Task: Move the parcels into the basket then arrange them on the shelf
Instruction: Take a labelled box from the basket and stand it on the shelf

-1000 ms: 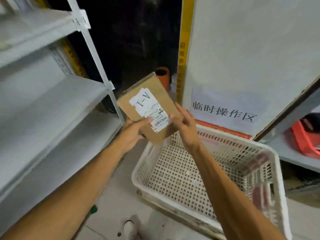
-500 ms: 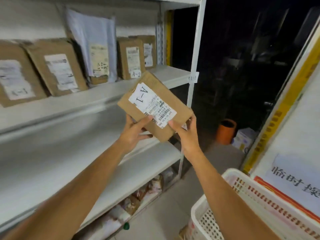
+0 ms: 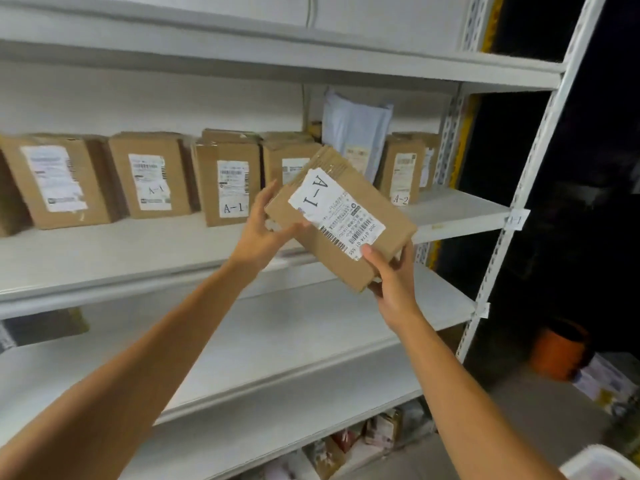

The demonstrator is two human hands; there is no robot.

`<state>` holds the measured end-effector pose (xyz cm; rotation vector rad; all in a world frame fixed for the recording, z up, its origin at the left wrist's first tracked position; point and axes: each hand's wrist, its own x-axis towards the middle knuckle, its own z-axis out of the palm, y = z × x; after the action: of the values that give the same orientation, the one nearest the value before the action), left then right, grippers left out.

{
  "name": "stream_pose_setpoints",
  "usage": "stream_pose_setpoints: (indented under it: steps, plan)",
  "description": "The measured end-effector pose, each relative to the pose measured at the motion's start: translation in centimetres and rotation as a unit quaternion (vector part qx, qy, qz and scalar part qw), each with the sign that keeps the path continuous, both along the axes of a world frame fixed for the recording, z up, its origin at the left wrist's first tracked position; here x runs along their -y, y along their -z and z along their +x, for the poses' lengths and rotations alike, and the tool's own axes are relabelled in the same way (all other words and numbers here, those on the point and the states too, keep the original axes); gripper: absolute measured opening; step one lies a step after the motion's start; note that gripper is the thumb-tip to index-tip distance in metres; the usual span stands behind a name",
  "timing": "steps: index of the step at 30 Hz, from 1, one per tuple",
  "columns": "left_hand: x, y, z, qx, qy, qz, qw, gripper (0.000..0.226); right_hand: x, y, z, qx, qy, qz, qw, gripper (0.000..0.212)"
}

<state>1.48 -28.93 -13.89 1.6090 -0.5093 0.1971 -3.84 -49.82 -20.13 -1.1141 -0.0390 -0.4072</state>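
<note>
A brown cardboard parcel (image 3: 341, 216) with a white label marked A-1 is held tilted in front of the white shelf (image 3: 460, 211). My left hand (image 3: 263, 230) grips its left edge, thumb on the front. My right hand (image 3: 393, 284) grips its lower right corner, thumb on the label. Several brown parcels (image 3: 228, 178) stand upright in a row on that shelf board, some marked A-1, one at the right marked A-2 (image 3: 403, 174). Only a white corner of the basket (image 3: 602, 462) shows at the bottom right.
A pale plastic mailer (image 3: 356, 133) leans behind the row. The lower shelf board (image 3: 277, 341) is bare apart from a dark item (image 3: 45, 327) at its far left. Mixed packets (image 3: 363, 434) lie under the rack. An orange bucket (image 3: 557, 351) stands on the floor to the right, past the upright post (image 3: 519, 202).
My view swung from the basket up to the shelf. Both hands carried the A-1 parcel up and toward the row of standing parcels; the grip stayed the same.
</note>
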Motion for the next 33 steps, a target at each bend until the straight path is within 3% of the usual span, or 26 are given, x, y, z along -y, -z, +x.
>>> stream_pose_setpoints:
  steps: [3, 5, 11, 15, 20, 24, 26, 30, 33]
  plan:
    - [-4.6, -0.7, 0.5, 0.021, -0.034, 0.004, 0.999, 0.075, -3.5, -1.0, 1.1, 0.001, 0.016, -0.014, 1.0, 0.071]
    - [-7.2, -0.8, 0.5, 0.028, -0.056, 0.001, 0.998, 0.063, -5.7, -1.8, 1.8, 0.021, 0.007, -0.065, 0.998, 0.075]
    - [-13.0, -0.4, -0.9, 0.03, -0.075, -0.044, 0.996, 0.058, -11.0, -5.4, 3.6, 0.075, -0.141, -0.215, 0.963, 0.082]
    - [-16.4, -1.0, -1.2, 0.047, -0.093, -0.023, 0.994, 0.062, -14.2, -5.7, 5.5, 0.106, -0.165, -0.174, 0.965, 0.083]
    - [-19.0, -0.5, -1.8, 0.068, -0.18, 0.056, 0.98, 0.088, -17.7, -6.0, 8.5, 0.089, -0.146, -0.086, 0.982, 0.084]
    - [-20.1, -0.7, -1.6, 0.069, -0.239, -0.017, 0.969, 0.094, -19.8, -5.8, 10.9, 0.085, -0.167, -0.072, 0.98, 0.098]
    - [-20.6, -1.4, -1.8, 0.07, -0.246, -0.033, 0.966, 0.097, -21.0, -6.0, 11.3, 0.067, -0.181, -0.05, 0.98, 0.088]
    - [-22.8, -2.2, -1.8, 0.048, -0.289, -0.019, 0.956, 0.066, -23.7, -6.6, 11.4, 0.06, -0.183, -0.046, 0.98, 0.037]
    - [-24.7, -2.3, -1.0, 0.02, -0.311, -0.002, 0.95, 0.06, -25.6, -6.8, 11.6, 0.083, -0.172, -0.081, 0.978, 0.018]
